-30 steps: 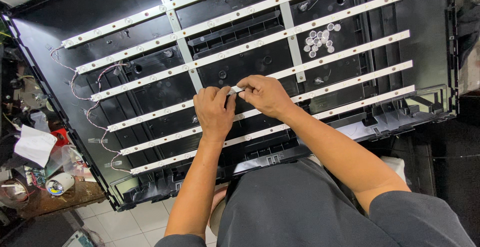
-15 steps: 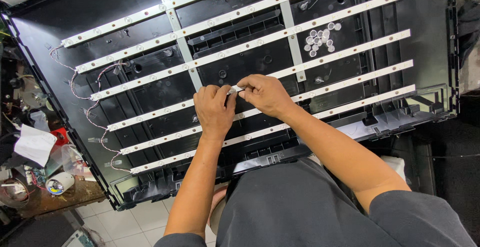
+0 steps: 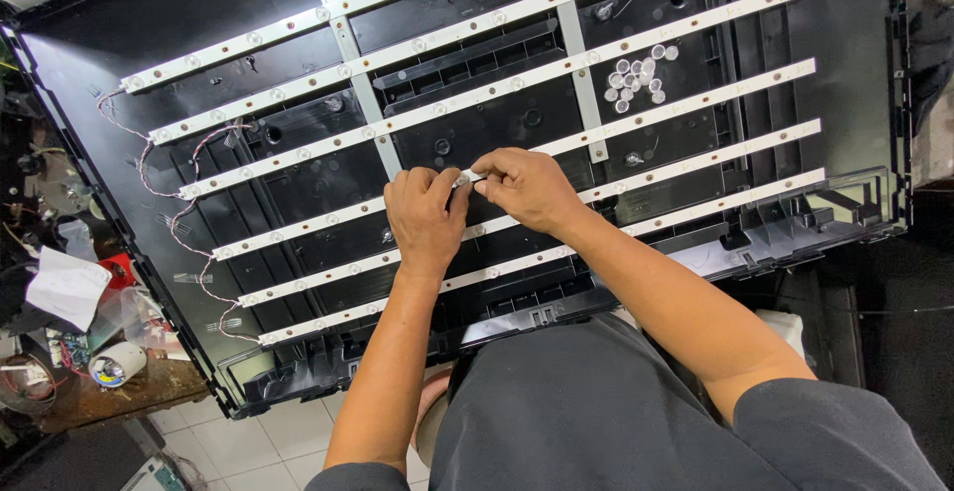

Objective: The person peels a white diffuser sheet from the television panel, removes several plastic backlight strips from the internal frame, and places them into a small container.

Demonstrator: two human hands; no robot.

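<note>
Because the light strip (image 3: 556,158) lies flat across the black panel (image 3: 477,103), both hands meet over it. The left hand (image 3: 425,215) and right hand (image 3: 527,188) pinch a small white piece (image 3: 467,178) between fingertips, steadying it above the strip.

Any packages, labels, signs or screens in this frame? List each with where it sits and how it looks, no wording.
Opened flat-screen panel: fills the bench, large black rectangular back tray crossed by white light strips.
Small white strip piece: pinched between left hand and right hand, mid-panel.
Clear plastic bag: left edge, crumpled, transparent.
White paper sheet: far left, crumpled.
No readable labels or signs visible.
</note>
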